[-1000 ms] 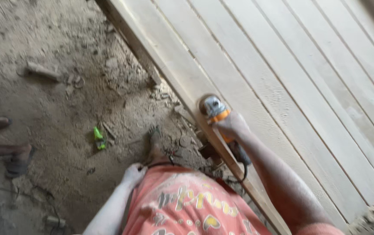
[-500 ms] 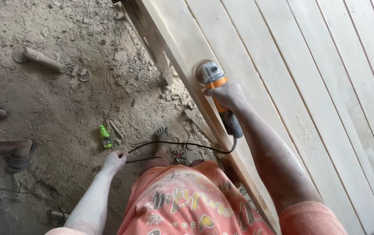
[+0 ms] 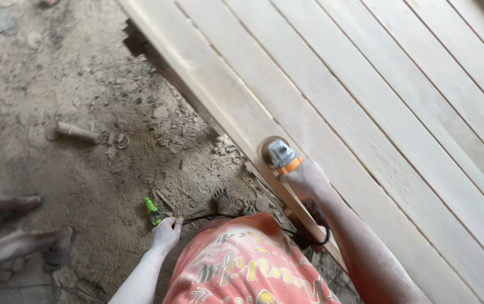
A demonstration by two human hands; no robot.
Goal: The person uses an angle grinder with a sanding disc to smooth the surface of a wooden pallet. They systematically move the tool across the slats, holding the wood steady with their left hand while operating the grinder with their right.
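Observation:
My right hand (image 3: pixel 308 179) grips a power sander (image 3: pixel 278 153) with a grey head and an orange band. Its disc rests on the near edge of a pale wooden plank (image 3: pixel 236 101). The plank belongs to a wide panel of boards (image 3: pixel 400 112) running diagonally across the right side. My left hand (image 3: pixel 166 234) hangs loosely by my thigh, fingers curled, holding nothing, just beside a small green object (image 3: pixel 153 212) on the ground. A black cord (image 3: pixel 309 239) loops from the sander past my orange patterned shorts (image 3: pixel 247 270).
The ground (image 3: pixel 84 84) is dusty dirt strewn with wood scraps and a short stick-like piece (image 3: pixel 77 132). Another person's feet (image 3: pixel 22 236) stand at the left edge. My foot (image 3: pixel 223 201) is planted close to the plank's edge.
The view has shifted, so the plank and sander now sit lower and further right. My right hand keeps the sander on the plank's edge. My left hand has come closer to the green object.

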